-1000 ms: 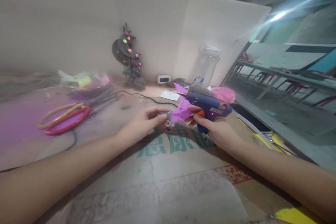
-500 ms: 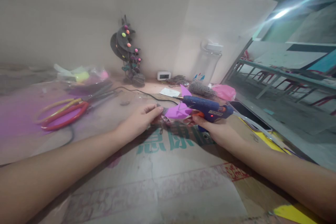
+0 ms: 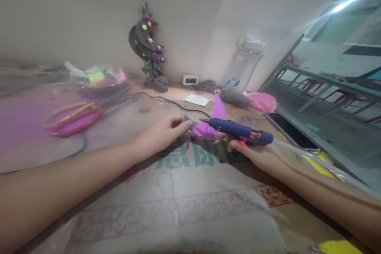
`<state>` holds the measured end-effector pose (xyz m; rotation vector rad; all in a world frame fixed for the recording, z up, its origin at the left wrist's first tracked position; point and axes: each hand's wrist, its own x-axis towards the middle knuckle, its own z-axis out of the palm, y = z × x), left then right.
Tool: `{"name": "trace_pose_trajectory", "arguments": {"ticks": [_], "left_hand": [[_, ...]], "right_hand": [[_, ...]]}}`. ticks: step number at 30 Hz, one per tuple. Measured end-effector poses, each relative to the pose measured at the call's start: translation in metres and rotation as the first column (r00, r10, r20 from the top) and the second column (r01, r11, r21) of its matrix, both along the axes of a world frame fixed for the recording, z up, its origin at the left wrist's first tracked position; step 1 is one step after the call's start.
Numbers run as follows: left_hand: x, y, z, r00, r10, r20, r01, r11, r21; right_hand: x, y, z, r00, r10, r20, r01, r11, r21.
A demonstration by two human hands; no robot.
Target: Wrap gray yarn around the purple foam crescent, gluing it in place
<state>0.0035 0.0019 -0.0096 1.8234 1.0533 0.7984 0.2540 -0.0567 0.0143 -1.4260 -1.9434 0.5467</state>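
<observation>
My right hand (image 3: 253,154) is wrapped round a blue hot-glue gun (image 3: 238,130) with a red light lit, its metal tip pointing left. The tip sits close to a folded purple paper piece (image 3: 214,117) that stands up just behind the gun. My left hand (image 3: 162,133) pinches the left end of that paper piece, where a small grey part shows between finger and thumb. Both hands hover just above a sheet of cardboard with green printed characters (image 3: 193,158).
Red-and-yellow-handled scissors (image 3: 73,116) lie at the left on a purple sheet (image 3: 18,123). A black cable (image 3: 166,105) crosses the table. At the back stand a dark felt ornament (image 3: 149,47), a small clock (image 3: 191,79) and a clear jar (image 3: 245,65). A phone (image 3: 287,125) lies at the right.
The glue gun has tipped lower and flatter, its tip nearer my left fingers. The purple piece has turned more upright. The view has shifted slightly.
</observation>
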Motion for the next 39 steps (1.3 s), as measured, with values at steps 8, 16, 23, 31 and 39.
{"name": "trace_pose_trajectory", "arguments": {"ticks": [8, 16, 23, 31, 39], "left_hand": [[0.0, 0.001, -0.001, 1.0, 0.013, 0.003, -0.013, 1.0, 0.025], [0.001, -0.001, 0.0, 1.0, 0.028, 0.008, -0.027, 0.995, -0.1], [0.001, -0.002, 0.001, 0.999, 0.03, 0.017, -0.029, 0.996, -0.08], [0.001, -0.004, -0.001, 0.999, -0.007, 0.05, 0.014, 0.991, -0.135], [0.001, -0.003, -0.002, 1.0, -0.001, -0.005, 0.001, 1.0, -0.014]], "right_hand": [[-0.003, -0.003, -0.004, 0.994, 0.035, -0.106, -0.04, 0.998, -0.045], [0.002, 0.001, -0.009, 0.998, 0.058, 0.001, -0.058, 0.998, -0.036], [-0.001, 0.0, -0.008, 0.999, 0.05, 0.008, -0.05, 0.998, -0.045], [0.0, 0.001, -0.01, 0.999, 0.039, 0.019, -0.039, 0.999, -0.01], [0.001, 0.002, -0.012, 0.998, 0.052, 0.038, -0.051, 0.998, -0.031]]}}
